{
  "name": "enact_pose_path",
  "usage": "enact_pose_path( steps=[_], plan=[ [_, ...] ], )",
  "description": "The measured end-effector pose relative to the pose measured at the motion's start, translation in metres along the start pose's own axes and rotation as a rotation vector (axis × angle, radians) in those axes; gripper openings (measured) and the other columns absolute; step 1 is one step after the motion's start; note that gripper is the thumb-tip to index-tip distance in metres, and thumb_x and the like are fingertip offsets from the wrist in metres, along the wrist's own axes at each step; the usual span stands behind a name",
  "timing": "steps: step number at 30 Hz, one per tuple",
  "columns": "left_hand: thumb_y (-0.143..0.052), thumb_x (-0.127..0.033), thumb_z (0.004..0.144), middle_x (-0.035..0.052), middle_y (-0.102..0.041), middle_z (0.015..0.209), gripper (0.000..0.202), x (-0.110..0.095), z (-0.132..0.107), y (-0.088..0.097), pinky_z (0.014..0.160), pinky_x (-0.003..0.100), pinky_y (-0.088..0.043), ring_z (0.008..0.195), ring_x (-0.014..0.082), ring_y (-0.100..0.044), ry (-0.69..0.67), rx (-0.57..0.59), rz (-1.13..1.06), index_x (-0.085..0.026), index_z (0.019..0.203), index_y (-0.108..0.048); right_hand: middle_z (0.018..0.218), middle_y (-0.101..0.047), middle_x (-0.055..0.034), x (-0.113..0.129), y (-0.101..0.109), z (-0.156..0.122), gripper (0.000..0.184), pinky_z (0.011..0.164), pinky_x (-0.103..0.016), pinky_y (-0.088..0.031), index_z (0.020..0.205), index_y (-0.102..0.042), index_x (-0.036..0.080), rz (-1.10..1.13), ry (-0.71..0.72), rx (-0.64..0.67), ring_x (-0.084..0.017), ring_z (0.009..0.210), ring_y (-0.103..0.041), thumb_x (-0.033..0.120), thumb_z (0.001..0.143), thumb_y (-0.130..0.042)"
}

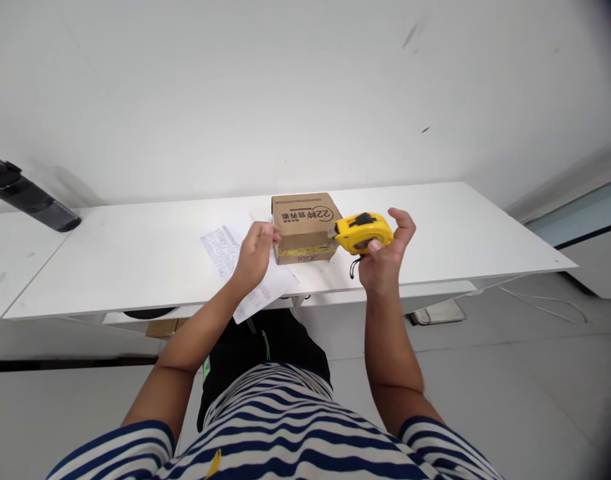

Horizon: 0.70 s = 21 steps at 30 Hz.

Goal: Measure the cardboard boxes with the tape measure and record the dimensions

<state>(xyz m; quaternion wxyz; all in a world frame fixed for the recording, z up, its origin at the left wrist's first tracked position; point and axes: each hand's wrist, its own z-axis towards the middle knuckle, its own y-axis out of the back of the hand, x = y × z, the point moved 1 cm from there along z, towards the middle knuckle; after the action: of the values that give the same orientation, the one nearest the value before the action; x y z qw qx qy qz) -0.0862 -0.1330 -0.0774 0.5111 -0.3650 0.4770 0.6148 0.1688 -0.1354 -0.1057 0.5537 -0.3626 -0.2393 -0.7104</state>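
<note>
My right hand (385, 263) grips a yellow tape measure (364, 233) with a black button on top and a dark wrist cord hanging below. The tape measure is held up in front of the right side of a brown cardboard box (308, 230), its metal tip pointing left. Yellow tape with handwriting runs along the box's near face. My left hand (258, 253) is beside the box's left edge with its fingers curled together; whatever may be inside them is hidden. Beneath that hand lies a printed paper sheet (220, 252), partly covered by it.
The box stands on a white narrow table (435, 227) against a white wall. A dark cylindrical object (40, 200) leans in at the far left. Under the table are a cardboard box (160, 328) and a flat pale object (440, 312) on the floor.
</note>
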Motion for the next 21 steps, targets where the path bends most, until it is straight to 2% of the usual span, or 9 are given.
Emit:
enact_pose_path(
  steps=[2, 4, 7, 9, 11, 14, 17, 19, 21],
  plan=[
    [-0.041, -0.085, 0.095, 0.0077, -0.071, 0.089, 0.071, -0.023, -0.002, -0.006, 0.068, 0.030, -0.056, 0.076, 0.0155, -0.069, 0.172, 0.306, -0.211, -0.018, 0.095, -0.066, 0.122, -0.057, -0.0079, 0.016, -0.004, 0.006, 0.067, 0.079, -0.045, -0.062, 0.147, -0.039, 0.042, -0.074, 0.135, 0.143, -0.026, 0.097, -0.067, 0.067, 0.090, -0.061],
    [-0.060, -0.082, 0.088, 0.0022, -0.064, 0.075, 0.065, -0.037, -0.002, -0.012, 0.060, 0.025, -0.049, 0.063, 0.0101, -0.060, 0.265, 0.512, -0.330, -0.017, 0.086, -0.063, 0.128, -0.058, -0.0073, 0.033, -0.009, 0.010, 0.053, 0.092, -0.051, -0.062, 0.144, -0.047, 0.043, -0.128, 0.272, 0.301, -0.028, 0.111, -0.066, 0.058, 0.095, -0.061],
    [-0.078, -0.075, 0.078, -0.0037, -0.055, 0.067, 0.060, -0.044, -0.002, -0.020, 0.060, 0.023, -0.045, 0.058, 0.0062, -0.050, 0.253, 0.570, -0.422, -0.017, 0.088, -0.065, 0.136, -0.059, -0.0071, 0.050, -0.018, 0.009, 0.049, 0.106, -0.057, -0.058, 0.149, -0.047, 0.044, -0.150, 0.340, 0.445, -0.030, 0.126, -0.062, 0.052, 0.101, -0.056],
    [-0.077, -0.078, 0.076, -0.0047, -0.053, 0.064, 0.062, -0.044, -0.002, -0.027, 0.057, 0.024, -0.042, 0.056, 0.0059, -0.045, 0.236, 0.521, -0.449, -0.018, 0.087, -0.065, 0.140, -0.057, -0.0087, 0.053, -0.025, 0.004, 0.062, 0.106, -0.058, -0.058, 0.155, -0.040, 0.043, -0.142, 0.281, 0.388, -0.031, 0.127, -0.062, 0.061, 0.099, -0.057],
    [-0.078, -0.079, 0.074, -0.0054, -0.050, 0.060, 0.064, -0.044, 0.000, -0.034, 0.055, 0.023, -0.037, 0.054, 0.0055, -0.042, 0.223, 0.432, -0.426, -0.019, 0.077, -0.058, 0.140, -0.056, -0.0093, 0.051, -0.032, -0.001, 0.071, 0.104, -0.058, -0.059, 0.155, -0.039, 0.041, -0.164, 0.205, 0.247, -0.031, 0.125, -0.063, 0.067, 0.093, -0.064],
    [-0.083, -0.071, 0.076, -0.0061, -0.048, 0.057, 0.061, -0.044, 0.010, -0.034, 0.054, 0.022, -0.034, 0.053, 0.0054, -0.041, 0.217, 0.343, -0.364, -0.020, 0.070, -0.052, 0.135, -0.056, -0.0077, 0.039, -0.033, 0.002, 0.060, 0.099, -0.054, -0.061, 0.142, -0.051, 0.037, -0.240, 0.149, 0.064, -0.028, 0.117, -0.065, 0.061, 0.090, -0.072],
    [-0.078, -0.056, 0.087, -0.0057, -0.047, 0.060, 0.045, -0.033, 0.032, -0.013, 0.055, 0.022, -0.040, 0.053, 0.0069, -0.043, 0.206, 0.216, -0.294, -0.020, 0.072, -0.056, 0.133, -0.055, -0.0081, 0.013, -0.016, 0.028, 0.057, 0.101, -0.053, -0.061, 0.135, -0.054, 0.033, -0.324, 0.184, 0.013, -0.028, 0.119, -0.064, 0.054, 0.087, -0.075],
    [-0.071, -0.046, 0.092, -0.0050, -0.047, 0.062, 0.038, -0.020, 0.048, 0.009, 0.056, 0.023, -0.040, 0.055, 0.0076, -0.043, 0.176, 0.065, -0.178, -0.020, 0.070, -0.055, 0.137, -0.052, -0.0093, -0.012, 0.005, 0.056, 0.070, 0.106, -0.054, -0.058, 0.137, -0.049, 0.032, -0.357, 0.210, -0.004, -0.029, 0.127, -0.060, 0.051, 0.079, -0.081],
    [-0.066, -0.039, 0.093, -0.0039, -0.048, 0.062, 0.036, -0.003, 0.060, 0.030, 0.057, 0.023, -0.038, 0.055, 0.0078, -0.043, 0.191, -0.014, -0.025, -0.019, 0.066, -0.053, 0.137, -0.051, -0.0079, -0.037, 0.026, 0.083, 0.079, 0.105, -0.053, -0.059, 0.139, -0.044, 0.033, -0.330, 0.155, 0.003, -0.026, 0.126, -0.060, 0.045, 0.072, -0.083]
  ],
)
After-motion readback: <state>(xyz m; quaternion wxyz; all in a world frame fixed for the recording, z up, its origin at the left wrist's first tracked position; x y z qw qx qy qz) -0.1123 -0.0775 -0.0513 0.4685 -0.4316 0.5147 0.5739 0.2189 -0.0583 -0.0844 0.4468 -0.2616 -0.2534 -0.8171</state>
